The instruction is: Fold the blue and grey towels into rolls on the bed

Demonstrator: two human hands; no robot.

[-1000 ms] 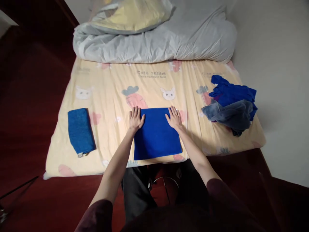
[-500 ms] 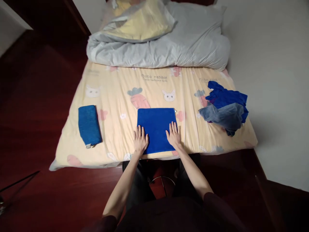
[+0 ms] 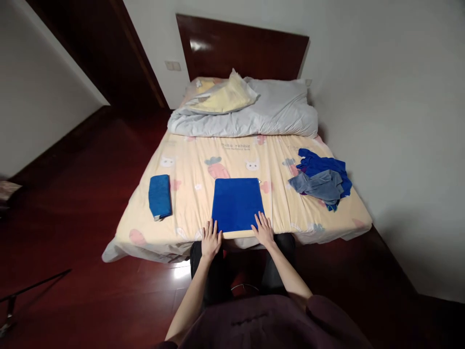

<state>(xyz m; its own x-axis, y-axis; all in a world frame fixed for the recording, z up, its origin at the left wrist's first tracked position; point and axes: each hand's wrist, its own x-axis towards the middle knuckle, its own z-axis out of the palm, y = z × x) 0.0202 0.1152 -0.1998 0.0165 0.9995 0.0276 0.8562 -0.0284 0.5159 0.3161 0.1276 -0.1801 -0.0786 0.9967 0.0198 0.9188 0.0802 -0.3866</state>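
A blue towel (image 3: 238,203) lies flat on the bed near its front edge, with a small white tag at its far right corner. At the towel's near left corner rests my left hand (image 3: 211,238), palm down with fingers stretched out. My right hand (image 3: 263,230) lies on the near right corner, its fingers spread. Neither hand grips anything. To the left sits a folded blue-teal towel (image 3: 160,196) with a pale tag at its near end. On the right is a crumpled heap of blue cloths (image 3: 329,167) with a grey-blue cloth (image 3: 319,185) on top.
The bed has a yellow sheet (image 3: 196,208) printed with carrots and rabbits. A rolled grey quilt (image 3: 276,114) lies across its far end, before a dark wooden headboard (image 3: 247,48). A pale wall (image 3: 392,121) runs along the right side.
My view has tilted up, bringing the headboard into sight. Both hands have slid toward me along the towel, from its sides to its near corners. The towel still lies flat.
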